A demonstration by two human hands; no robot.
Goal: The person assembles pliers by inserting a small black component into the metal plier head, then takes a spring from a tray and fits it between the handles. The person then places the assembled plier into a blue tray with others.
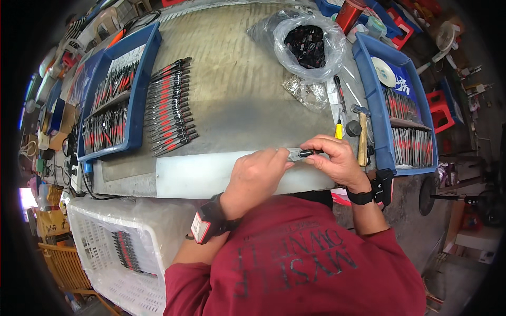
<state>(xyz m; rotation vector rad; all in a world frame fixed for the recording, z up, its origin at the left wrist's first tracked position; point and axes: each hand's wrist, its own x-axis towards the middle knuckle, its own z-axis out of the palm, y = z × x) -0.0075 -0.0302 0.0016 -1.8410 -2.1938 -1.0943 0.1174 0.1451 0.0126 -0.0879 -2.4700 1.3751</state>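
Note:
Above a white board (195, 174) at the table's near edge, both my hands are closed on one slim grey tool with a black end (302, 154). My left hand (257, 174) grips its grey part, mostly covered by the fingers. My right hand (336, 161) pinches the black end between thumb and fingertips. The tool's exact kind is unclear. Left of centre, a neat row of slim tools (168, 105) in grey, red and black lies side by side on the table. Beyond my hands stands an open clear plastic bag (340, 50) full of small black parts (305, 45).
Blue trays of slim red and grey tools flank the table, at left (136, 118) and right (387, 139). Near my right hand lie a hammer (362, 142), a yellow-handled screwdriver (339, 130) and a black round piece (353, 128). A white basket (150, 226) stands at lower left.

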